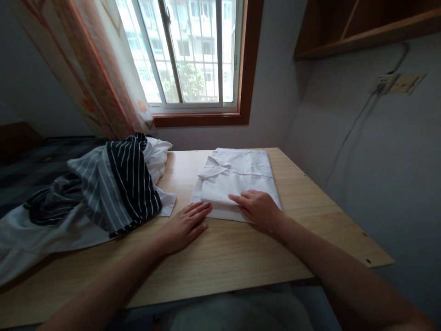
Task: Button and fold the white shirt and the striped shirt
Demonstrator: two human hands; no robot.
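Note:
A white shirt (pixel 237 181) lies folded into a rough rectangle on the wooden table, its collar (pixel 214 167) showing at the upper left. My left hand (pixel 189 223) rests flat at the shirt's near left corner, fingertips on the cloth and fingers stretched out. On the shirt's near right part lies my right hand (pixel 258 207), index finger extended to the left and the other fingers partly bent. Neither hand appears to grip the cloth. The underside of my right hand is hidden.
Left of the shirt, a heap of clothes (pixel 94 188), striped black, grey and white, spreads over the table (pixel 213 262). Behind stand a window (pixel 193 59) and a curtain (pixel 103 69). A shelf (pixel 372 39) and a socket with a cable (pixel 384 84) are on the right wall.

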